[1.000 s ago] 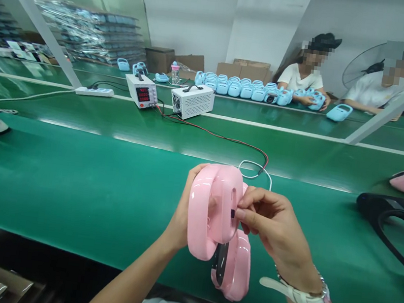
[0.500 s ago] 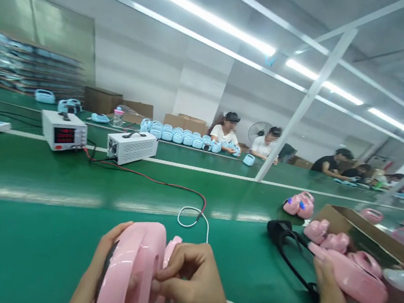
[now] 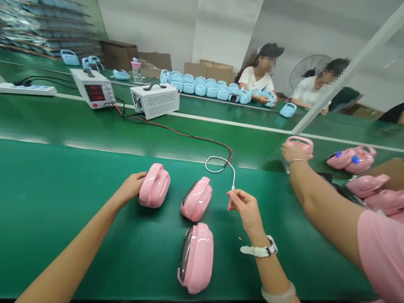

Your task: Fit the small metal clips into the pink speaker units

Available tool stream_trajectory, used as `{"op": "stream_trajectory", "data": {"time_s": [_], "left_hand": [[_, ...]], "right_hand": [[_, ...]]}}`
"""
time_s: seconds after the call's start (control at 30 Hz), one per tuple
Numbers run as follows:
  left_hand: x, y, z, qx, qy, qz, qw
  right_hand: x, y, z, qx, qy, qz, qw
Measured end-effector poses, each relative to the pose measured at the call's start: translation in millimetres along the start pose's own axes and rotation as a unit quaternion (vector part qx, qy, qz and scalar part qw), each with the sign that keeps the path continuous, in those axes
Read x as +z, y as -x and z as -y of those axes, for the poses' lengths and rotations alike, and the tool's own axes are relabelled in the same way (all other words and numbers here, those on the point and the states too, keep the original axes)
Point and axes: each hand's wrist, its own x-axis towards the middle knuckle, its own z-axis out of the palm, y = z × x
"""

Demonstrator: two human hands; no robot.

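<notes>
My left hand (image 3: 132, 187) grips the side of a glossy pink plastic device with a carrying handle (image 3: 154, 187), its fingers partly hidden behind it. The device is on or just above the green table. In a pinch, my right hand (image 3: 248, 212) holds the end of a white cable (image 3: 234, 178), which loops back to a red and black lead. Between my hands sits another pink device (image 3: 196, 199), its dark face turned left. Nearer to me is a third pink device (image 3: 198, 258), also with a dark panel on its left side.
A co-worker's arm (image 3: 316, 186) reaches in from the right, the hand on a pink device (image 3: 300, 144). More pink devices (image 3: 352, 159) lie by a cardboard box (image 3: 400, 170). A power supply (image 3: 93, 90), a white vented box (image 3: 155, 100) and a power strip (image 3: 26, 89) stand further back.
The pink device has moved away from me onto or near the table in my left hand. My right hand has left it and now pinches the cable end. The co-worker's hand has moved further back.
</notes>
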Motion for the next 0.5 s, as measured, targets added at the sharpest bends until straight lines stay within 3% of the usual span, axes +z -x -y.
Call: {"op": "stream_trajectory", "data": {"time_s": [0.1,0.2,0.27,0.33,0.37,0.4,0.5], "left_hand": [[-7.2,-4.1,4.5,-0.021,-0.031,0.001,0.999],[-18.7,1.1,-9.2,-0.023,-0.057,-0.036,0.997],[-13.0,11.3,-24.8,0.035,-0.038,-0.092,0.994],[10.8,23.4,-38.6,0.146,0.05,-0.11,0.982],[28.1,28.5,-42.9,0.191,0.122,-0.059,0.972],[46.7,32.2,-44.8,0.185,0.164,0.01,0.969],[92.6,34.7,-39.0,0.069,0.232,0.166,0.956]], "right_hand": [[5.7,-8.1,-27.5,0.016,-0.007,0.005,1.0],[18.8,-15.7,-38.8,0.036,-0.037,0.054,0.997],[24.4,-18.9,-41.2,0.056,-0.059,0.098,0.992],[26.3,-20.2,-42.8,0.071,-0.08,0.129,0.986],[26.2,-20.2,-43.7,0.076,-0.088,0.138,0.984],[25.8,-20.1,-44.9,0.079,-0.096,0.144,0.982],[24.8,-19.1,-48.7,0.083,-0.114,0.151,0.978]]}}
